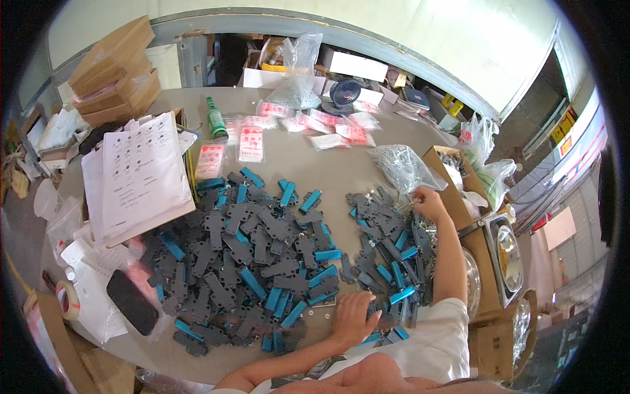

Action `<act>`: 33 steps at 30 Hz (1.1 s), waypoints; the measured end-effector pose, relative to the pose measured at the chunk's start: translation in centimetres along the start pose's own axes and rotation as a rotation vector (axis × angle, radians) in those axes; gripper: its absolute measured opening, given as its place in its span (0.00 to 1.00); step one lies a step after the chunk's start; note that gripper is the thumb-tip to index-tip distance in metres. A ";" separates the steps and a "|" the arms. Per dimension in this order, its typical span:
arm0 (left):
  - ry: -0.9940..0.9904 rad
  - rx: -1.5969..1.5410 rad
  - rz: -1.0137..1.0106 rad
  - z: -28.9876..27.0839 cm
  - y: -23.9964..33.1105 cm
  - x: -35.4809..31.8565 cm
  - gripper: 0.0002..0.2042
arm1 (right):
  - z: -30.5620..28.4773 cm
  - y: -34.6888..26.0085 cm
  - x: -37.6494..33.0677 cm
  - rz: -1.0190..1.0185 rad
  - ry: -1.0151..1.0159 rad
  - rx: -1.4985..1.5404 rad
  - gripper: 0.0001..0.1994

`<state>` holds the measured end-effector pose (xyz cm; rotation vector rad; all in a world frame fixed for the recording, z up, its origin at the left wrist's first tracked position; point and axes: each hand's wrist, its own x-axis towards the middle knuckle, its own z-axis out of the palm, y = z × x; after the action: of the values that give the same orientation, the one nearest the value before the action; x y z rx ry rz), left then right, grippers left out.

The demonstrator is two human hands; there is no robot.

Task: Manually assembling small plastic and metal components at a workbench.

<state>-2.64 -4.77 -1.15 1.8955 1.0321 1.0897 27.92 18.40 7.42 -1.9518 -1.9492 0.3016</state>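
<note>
My right hand (428, 203) reaches to the near edge of a clear plastic bag (403, 167) of small metal pieces. Its fingers are pinched together, and what they hold is too small to make out. My left hand (355, 318) rests low on the table between two heaps, its fingers loosely apart, with no held thing visible. Dark grey plastic housings (259, 243) with blue strips form the large heap on the left. A smaller heap of similar housings (384, 226) lies between my hands, with shiny metal parts along its right side, partly behind my right forearm.
A clipboard with papers (134, 177), a black phone (132, 302) and a tape roll (67, 300) sit at left. Toward the back are a green bottle (216, 119), red-printed packets (251, 144) and a small fan (345, 93). Open cardboard boxes (453, 187) line the right edge.
</note>
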 end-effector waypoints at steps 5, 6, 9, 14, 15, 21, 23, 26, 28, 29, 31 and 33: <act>-0.012 0.007 -0.009 0.0 0.0 0.0 0.20 | -6.5 1.8 -7.5 0.097 -0.061 0.029 0.10; 0.000 0.009 -0.001 0.0 0.0 0.0 0.20 | -7.8 2.8 -9.4 0.135 -0.160 -0.078 0.10; 0.009 0.030 0.003 0.0 -0.2 0.0 0.20 | -9.4 3.7 -13.2 0.197 -0.395 -0.315 0.11; -0.012 0.040 -0.003 -0.4 0.5 0.3 0.19 | -5.8 2.3 -11.2 0.190 -0.218 -0.501 0.14; -0.030 0.030 -0.017 -0.3 0.5 0.3 0.19 | -4.6 1.3 -9.7 0.151 -0.142 -0.399 0.15; -0.056 0.000 -0.041 -0.5 0.5 0.2 0.20 | 5.2 -1.8 0.1 0.020 -0.048 -0.232 0.10; -0.050 0.000 -0.027 -0.6 0.5 0.2 0.20 | 6.5 -1.8 1.9 0.077 -0.045 -0.283 0.09; -0.041 0.013 -0.027 -0.4 0.3 0.1 0.20 | 6.9 -1.6 3.7 0.269 -0.165 -0.456 0.10; -0.011 0.011 0.005 -0.3 0.3 0.0 0.20 | 7.2 -1.2 4.5 0.239 -0.183 -0.476 0.10; -0.010 0.011 0.003 -0.4 0.2 0.1 0.20 | 7.2 -1.2 4.7 0.214 -0.192 -0.493 0.10; -0.016 0.003 0.014 -0.5 0.2 0.2 0.19 | 7.1 -1.0 4.8 0.215 -0.188 -0.465 0.11; -0.011 0.007 0.014 -0.6 0.1 0.2 0.19 | 7.0 -1.9 4.8 0.208 -0.182 -0.433 0.12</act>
<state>-3.05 -4.52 -0.80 1.9149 1.0192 1.0834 23.54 23.82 2.32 -2.4888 -2.0575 0.1175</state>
